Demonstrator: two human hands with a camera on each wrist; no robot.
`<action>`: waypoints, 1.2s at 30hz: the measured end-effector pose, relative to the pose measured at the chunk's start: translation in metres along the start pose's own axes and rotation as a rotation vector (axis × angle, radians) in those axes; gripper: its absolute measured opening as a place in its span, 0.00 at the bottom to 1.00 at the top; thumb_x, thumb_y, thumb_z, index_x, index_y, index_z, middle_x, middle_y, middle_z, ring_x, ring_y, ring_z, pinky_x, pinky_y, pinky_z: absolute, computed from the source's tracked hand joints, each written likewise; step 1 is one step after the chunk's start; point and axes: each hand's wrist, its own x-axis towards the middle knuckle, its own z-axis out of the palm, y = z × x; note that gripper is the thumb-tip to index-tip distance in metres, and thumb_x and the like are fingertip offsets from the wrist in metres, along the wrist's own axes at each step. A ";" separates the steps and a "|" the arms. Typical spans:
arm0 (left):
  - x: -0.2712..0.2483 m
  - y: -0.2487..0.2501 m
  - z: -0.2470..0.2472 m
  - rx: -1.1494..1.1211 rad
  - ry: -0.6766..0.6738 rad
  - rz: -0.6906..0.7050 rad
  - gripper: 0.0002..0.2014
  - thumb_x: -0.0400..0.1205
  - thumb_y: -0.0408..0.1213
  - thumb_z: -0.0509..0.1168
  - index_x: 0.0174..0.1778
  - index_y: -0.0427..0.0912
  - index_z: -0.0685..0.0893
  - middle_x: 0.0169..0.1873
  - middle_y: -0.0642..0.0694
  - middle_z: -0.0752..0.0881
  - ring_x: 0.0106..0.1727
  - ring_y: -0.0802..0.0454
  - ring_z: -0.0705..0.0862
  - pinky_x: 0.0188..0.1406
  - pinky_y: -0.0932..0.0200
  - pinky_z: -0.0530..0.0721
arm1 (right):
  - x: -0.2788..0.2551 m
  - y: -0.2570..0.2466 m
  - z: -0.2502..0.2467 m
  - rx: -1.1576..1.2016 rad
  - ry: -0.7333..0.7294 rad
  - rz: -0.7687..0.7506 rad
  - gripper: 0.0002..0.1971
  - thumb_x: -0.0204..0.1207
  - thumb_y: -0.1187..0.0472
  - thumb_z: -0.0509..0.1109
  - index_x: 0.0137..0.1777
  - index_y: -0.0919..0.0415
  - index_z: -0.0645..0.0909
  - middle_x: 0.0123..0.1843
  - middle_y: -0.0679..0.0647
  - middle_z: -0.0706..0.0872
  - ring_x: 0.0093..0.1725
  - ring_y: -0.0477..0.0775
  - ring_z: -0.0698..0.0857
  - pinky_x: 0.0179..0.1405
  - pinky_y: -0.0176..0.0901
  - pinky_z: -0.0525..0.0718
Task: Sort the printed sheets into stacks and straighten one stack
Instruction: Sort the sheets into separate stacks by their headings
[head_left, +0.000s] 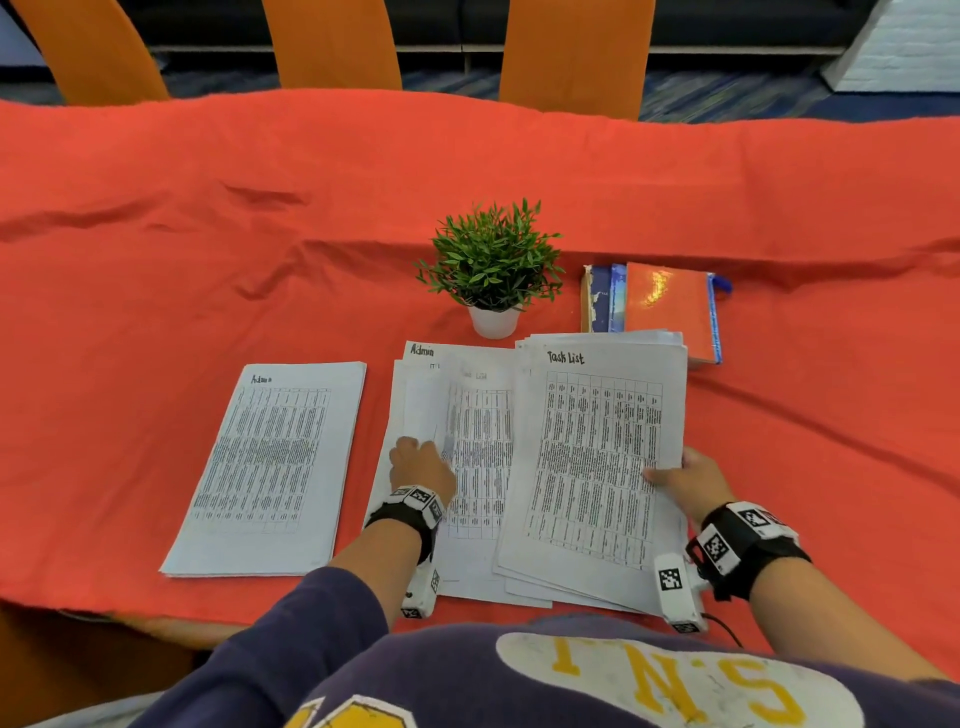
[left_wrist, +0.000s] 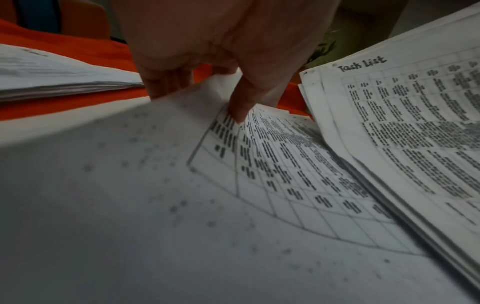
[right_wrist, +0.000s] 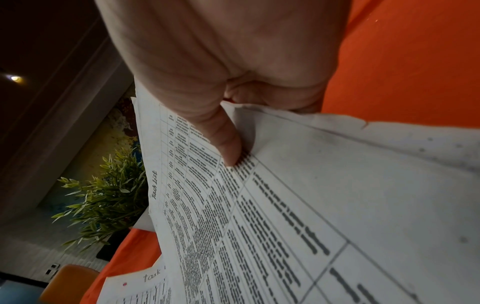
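Three groups of printed sheets lie on the red tablecloth (head_left: 467, 171). A neat "Admin" stack (head_left: 270, 467) rests at the left. A loose middle pile (head_left: 467, 467) shows an "Admin" header at its back. My left hand (head_left: 421, 462) pinches a curled sheet (left_wrist: 130, 185) lifted off that pile, thumb (left_wrist: 241, 107) on top and fingers underneath. My right hand (head_left: 685, 478) grips the right edge of a fanned "Task List" bundle (head_left: 597, 457), thumb (right_wrist: 223, 139) pressed on the top page (right_wrist: 259, 205), and holds it tilted over the middle pile.
A small potted plant (head_left: 493, 270) in a white pot stands just behind the sheets. Books (head_left: 660, 306) with an orange cover on top lie behind the Task List bundle. Orange chairs (head_left: 332, 41) line the far side of the table.
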 end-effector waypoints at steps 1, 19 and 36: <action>0.001 -0.002 0.001 -0.013 -0.012 -0.011 0.17 0.83 0.36 0.59 0.68 0.36 0.76 0.75 0.38 0.63 0.74 0.42 0.64 0.70 0.51 0.71 | 0.001 0.000 0.001 -0.003 -0.001 0.001 0.20 0.74 0.77 0.70 0.66 0.69 0.79 0.60 0.62 0.86 0.53 0.62 0.85 0.58 0.54 0.82; -0.009 -0.001 -0.041 -0.427 0.120 0.052 0.04 0.83 0.27 0.57 0.44 0.38 0.73 0.38 0.45 0.78 0.39 0.44 0.80 0.31 0.55 0.78 | 0.023 -0.003 -0.006 0.028 -0.009 -0.006 0.21 0.73 0.77 0.70 0.66 0.65 0.80 0.58 0.62 0.87 0.53 0.62 0.86 0.59 0.55 0.82; -0.054 0.043 -0.124 -0.896 0.111 0.327 0.20 0.77 0.18 0.62 0.57 0.45 0.68 0.48 0.45 0.84 0.41 0.54 0.83 0.35 0.57 0.83 | 0.035 -0.033 -0.025 0.276 -0.078 -0.042 0.20 0.72 0.78 0.69 0.62 0.62 0.82 0.59 0.64 0.87 0.57 0.66 0.87 0.65 0.65 0.81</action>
